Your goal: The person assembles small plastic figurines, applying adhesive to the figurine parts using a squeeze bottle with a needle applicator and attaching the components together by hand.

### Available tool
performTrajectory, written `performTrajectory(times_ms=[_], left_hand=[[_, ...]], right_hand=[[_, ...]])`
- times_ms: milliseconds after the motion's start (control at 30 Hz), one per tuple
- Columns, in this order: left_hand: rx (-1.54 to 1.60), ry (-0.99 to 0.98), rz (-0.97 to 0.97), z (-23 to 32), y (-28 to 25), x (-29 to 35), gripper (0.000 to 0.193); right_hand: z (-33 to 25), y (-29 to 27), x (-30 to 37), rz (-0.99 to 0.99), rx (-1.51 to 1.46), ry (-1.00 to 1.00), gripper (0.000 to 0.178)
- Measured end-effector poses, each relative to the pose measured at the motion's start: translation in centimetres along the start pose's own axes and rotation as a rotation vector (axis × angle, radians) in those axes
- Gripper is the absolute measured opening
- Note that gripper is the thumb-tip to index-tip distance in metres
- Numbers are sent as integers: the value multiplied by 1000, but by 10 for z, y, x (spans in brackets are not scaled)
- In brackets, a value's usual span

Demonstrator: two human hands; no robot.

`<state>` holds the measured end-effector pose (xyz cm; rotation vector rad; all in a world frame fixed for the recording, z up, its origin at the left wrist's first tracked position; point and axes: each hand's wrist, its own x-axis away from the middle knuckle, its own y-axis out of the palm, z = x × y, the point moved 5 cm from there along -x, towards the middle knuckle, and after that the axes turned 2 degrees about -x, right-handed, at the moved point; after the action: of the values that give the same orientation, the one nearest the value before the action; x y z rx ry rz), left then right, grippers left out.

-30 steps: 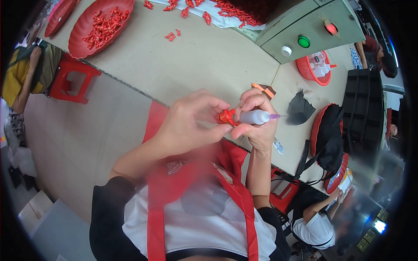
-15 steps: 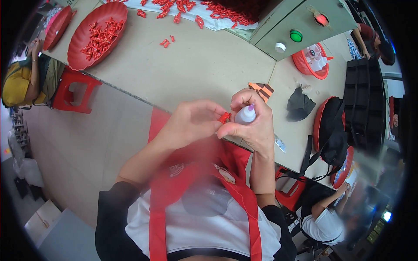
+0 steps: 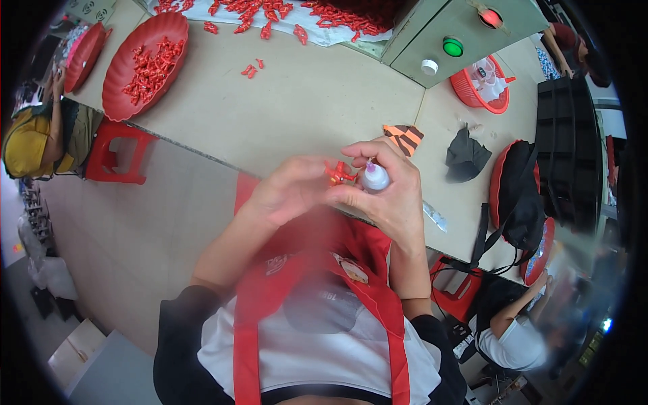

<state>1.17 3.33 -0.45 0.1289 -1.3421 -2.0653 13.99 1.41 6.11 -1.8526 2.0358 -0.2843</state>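
Over the table's near edge, my left hand (image 3: 289, 190) pinches a small red plastic figure (image 3: 340, 173) with several stubby limbs. Its fingertips are partly hidden behind the figure. Close beside it on the right, my right hand (image 3: 398, 192) is wrapped round a small white squeeze bottle (image 3: 376, 179) with a purple tip pointing up. Bottle and figure are almost touching; I cannot tell whether they touch. Just beyond my right hand lies an orange and brown striped cloth scrap (image 3: 405, 139). A few loose red pieces (image 3: 250, 70) lie farther off on the table.
A scalloped red bowl (image 3: 111, 81) of red pieces stands at the far left. More red figures (image 3: 266, 15) lie on white cloth beside a green-grey machine box (image 3: 432, 44). To the right are a red basket (image 3: 496, 102), dark cloth (image 3: 467, 155) and black bag (image 3: 521, 202). Other people sit on both sides.
The red figure has turned in my left fingers and shows more of its limbs. Both hands have shifted slightly left and up, and the bottle's tip leans more to the left.
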Motion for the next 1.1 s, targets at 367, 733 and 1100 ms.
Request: performTrajectory(times_ms=[367,733,1100], left_hand=[[401,-6,-99,8,-11,-7,30],[372,20,-54,10,-19,-8,32],[-178,299,110,18,-3,1,28]], right_hand=[[55,-41,0,429,460,244,27],[32,-24,0,222,-376,211,11],[-24,9,-13,1,157,-86,22]])
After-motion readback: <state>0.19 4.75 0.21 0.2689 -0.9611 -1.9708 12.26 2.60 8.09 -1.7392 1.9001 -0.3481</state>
